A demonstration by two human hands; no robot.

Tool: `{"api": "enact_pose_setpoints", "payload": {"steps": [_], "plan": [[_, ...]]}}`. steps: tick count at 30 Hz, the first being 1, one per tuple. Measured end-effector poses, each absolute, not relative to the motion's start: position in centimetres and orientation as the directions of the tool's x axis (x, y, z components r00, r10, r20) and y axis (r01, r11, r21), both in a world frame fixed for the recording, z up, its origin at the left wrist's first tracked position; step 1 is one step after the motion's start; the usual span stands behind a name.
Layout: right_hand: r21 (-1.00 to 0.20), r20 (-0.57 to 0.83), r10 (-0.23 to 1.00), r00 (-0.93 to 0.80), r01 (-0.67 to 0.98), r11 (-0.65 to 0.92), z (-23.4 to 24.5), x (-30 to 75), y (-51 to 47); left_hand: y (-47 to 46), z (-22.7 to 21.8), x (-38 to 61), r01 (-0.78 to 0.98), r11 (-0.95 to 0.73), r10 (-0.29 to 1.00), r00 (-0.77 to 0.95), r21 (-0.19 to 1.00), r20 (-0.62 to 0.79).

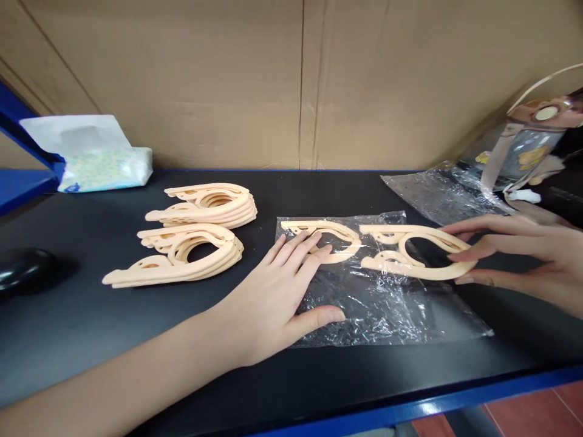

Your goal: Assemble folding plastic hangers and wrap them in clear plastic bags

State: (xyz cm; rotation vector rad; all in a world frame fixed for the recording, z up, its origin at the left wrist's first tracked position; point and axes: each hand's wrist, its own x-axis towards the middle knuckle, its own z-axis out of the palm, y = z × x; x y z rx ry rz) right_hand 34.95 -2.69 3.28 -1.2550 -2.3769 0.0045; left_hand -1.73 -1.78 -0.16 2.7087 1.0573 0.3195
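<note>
My left hand (277,297) lies flat with fingers outstretched, resting on a clear plastic bag (364,321) and over part of a cream folding hanger (353,240). Whether that hanger is inside the bag or on top of it I cannot tell. At the right, my right hand (514,252) pinches the rounded end of another cream folding hanger (419,272), whose arms point left toward the first one. To the left sit two stacks of the same folded hangers, a rear stack (241,212) and a front stack (214,267).
A tissue pack (107,164) stands at the back left, and a dark rounded object (27,270) lies at the left edge. Back right are more clear plastic (423,188) and a strapped drink bottle (528,152). Cardboard (218,85) walls the black table's (191,358) rear.
</note>
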Motion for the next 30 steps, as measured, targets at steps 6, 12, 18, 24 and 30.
{"api": "enact_pose_setpoints", "payload": {"steps": [6, 12, 18, 24, 30], "plan": [[-0.327, 0.349, 0.795, -0.496, 0.730, 0.600, 3.0, 32.7, -1.6, -1.7, -0.2, -1.6, 0.635, -0.723, 0.683, 0.718, 0.273, 0.137], [-0.223, 0.352, 0.705, -0.616, 0.676, 0.702, 2.7, 28.5, 0.1, -1.5, -0.2, -1.7, 0.626, -0.724, 0.679, 0.720, 0.289, 0.141], [-0.253, 0.343, 0.709, -0.616, 0.667, 0.701, 1.4, 26.9, 1.4, -1.3, -0.5, -1.9, 0.669, -0.686, 0.720, 0.681, 0.286, 0.135], [-0.506, 0.268, 0.744, -0.612, 0.568, 0.650, 1.0, 27.0, 1.9, -1.5, -0.4, -2.0, 0.663, -0.703, 0.708, 0.687, 0.258, 0.164], [-0.571, 0.234, 0.792, -0.563, 0.580, 0.581, 1.3, 26.4, 2.0, -1.4, -0.1, -1.8, 0.644, -0.723, 0.689, 0.699, 0.250, 0.190]]}}
